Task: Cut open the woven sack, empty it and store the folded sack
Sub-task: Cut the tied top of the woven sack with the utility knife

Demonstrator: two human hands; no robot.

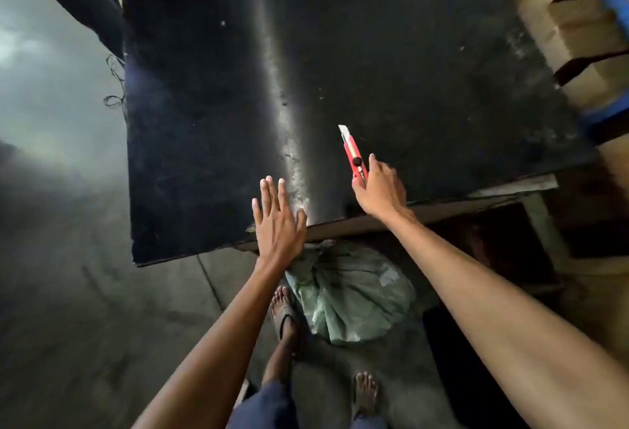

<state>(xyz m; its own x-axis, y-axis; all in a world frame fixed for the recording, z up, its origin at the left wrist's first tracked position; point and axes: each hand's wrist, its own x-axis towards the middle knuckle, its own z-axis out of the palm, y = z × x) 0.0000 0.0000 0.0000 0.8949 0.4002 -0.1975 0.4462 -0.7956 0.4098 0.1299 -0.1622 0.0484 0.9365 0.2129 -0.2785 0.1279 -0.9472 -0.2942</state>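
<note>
The left hand [277,224] is held wide open, with the fingers straight and slightly spread and the palm turned down over the near edge of a black table [204,122]. Whether the palm rests on the top or hovers just above it cannot be told. Nothing is held in it.

The right hand [381,190] is closed round the rear of a red knife [354,156]. The forefinger is laid along the handle's right side and the thumb is pressed against its left. The pale blade [343,129] is pushed out and pointed away from the person, above the table top. Contact between blade and table cannot be made out.

Beyond both hands the dark, scuffed table top is spread, crossed by a pale streak of glare. Far to the right of the right hand, brown cardboard boxes [571,26] are stacked. A grey floor [85,326] is seen to the left of the left hand.

The sack [350,295] is found on the floor, nearer the person than both hands and between the two forearms, with its upper part tucked under the table edge. It is pale green, bulging and gathered shut at the top, with creases fanning out from the gather. A sandalled foot [284,309] is placed just beside it on its left.
</note>
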